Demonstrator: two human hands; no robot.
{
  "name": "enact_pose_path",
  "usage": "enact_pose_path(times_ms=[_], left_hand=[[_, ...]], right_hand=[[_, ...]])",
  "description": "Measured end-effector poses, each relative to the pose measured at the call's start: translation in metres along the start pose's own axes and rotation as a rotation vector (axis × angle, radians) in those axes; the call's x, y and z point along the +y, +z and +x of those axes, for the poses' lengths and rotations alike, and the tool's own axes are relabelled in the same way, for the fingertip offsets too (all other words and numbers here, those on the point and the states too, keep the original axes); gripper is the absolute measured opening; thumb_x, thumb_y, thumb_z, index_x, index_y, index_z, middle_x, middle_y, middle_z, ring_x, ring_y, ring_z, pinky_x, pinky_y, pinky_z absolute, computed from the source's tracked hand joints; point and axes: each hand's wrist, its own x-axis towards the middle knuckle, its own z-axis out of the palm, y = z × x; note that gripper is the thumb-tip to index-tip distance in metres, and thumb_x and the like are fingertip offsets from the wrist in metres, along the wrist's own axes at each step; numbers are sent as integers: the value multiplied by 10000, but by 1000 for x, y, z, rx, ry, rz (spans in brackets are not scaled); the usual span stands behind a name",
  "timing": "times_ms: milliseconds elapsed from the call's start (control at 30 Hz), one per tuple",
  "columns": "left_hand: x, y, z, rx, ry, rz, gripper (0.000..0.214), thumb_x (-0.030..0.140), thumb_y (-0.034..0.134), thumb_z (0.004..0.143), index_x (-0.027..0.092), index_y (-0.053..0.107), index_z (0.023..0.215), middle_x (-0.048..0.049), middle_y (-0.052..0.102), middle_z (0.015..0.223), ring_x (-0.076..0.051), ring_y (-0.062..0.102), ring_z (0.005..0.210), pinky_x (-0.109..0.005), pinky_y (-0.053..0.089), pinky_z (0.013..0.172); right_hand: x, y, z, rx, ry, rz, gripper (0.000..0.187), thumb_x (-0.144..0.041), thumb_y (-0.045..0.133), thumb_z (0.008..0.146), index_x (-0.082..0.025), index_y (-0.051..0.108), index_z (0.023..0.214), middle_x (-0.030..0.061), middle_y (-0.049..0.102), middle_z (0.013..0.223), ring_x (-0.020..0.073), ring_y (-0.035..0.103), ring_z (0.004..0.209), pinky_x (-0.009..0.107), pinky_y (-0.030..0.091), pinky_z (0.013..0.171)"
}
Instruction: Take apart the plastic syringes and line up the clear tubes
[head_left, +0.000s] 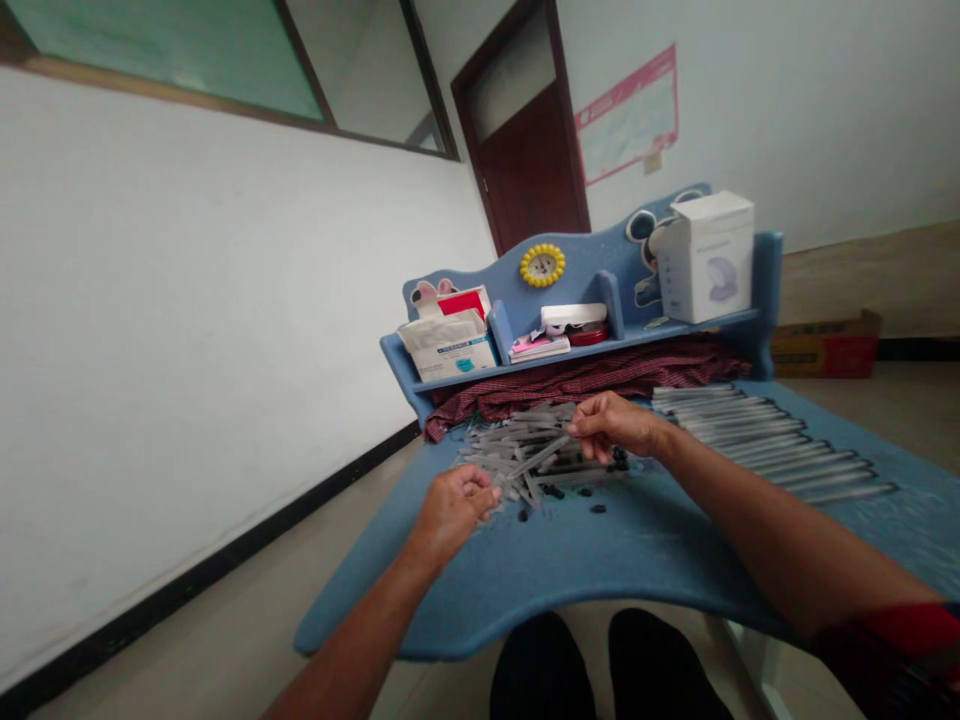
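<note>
A loose heap of thin grey tubes (pixel 517 445) lies on the blue desk (pixel 600 560). My right hand (pixel 611 425) is closed in a pinch on one grey tube (pixel 541 455) that slants down to the left. My left hand (pixel 454 505) is curled shut at the heap's near left edge; what its fingers hold is hidden. Several small black caps (pixel 555 491) lie scattered just in front of the heap, between the two hands.
A neat row of grey tubes (pixel 765 440) lies on the desk's right side. A checked red cloth (pixel 585 380) sits under the blue shelf (pixel 592 345), which holds packets, booklets and a white box (pixel 709 255). A cardboard box (pixel 825 345) stands on the floor.
</note>
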Motion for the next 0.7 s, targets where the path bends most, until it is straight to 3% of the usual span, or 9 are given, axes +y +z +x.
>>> enact_pose_path(times_ms=[133,433,700], left_hand=[[7,1,-2,-2,-77,-255,159,280,622,638,164,527,688,27,577,547,-95,508,482,-191,370,460],[11,-2,3,16,-45,-295,166,280,654,616,158,546,647,45,550,500,-89,495,454,-195,369,452],[12,-2,6,-11,-80,-310,157,257,673,605,146,578,663,38,553,511,-85,485,463,-193,371,456]], right_hand=[[-1,3,0,4,2,5,255,-331,705,628,-138,539,651,-2,635,469,98,522,299,165,370,289],[-3,-4,-1,59,-13,12,279,-366,703,642,-148,528,635,-6,628,452,86,508,296,164,373,300],[1,0,1,11,-2,31,296,-363,723,626,-140,529,626,0,638,468,96,522,299,165,366,292]])
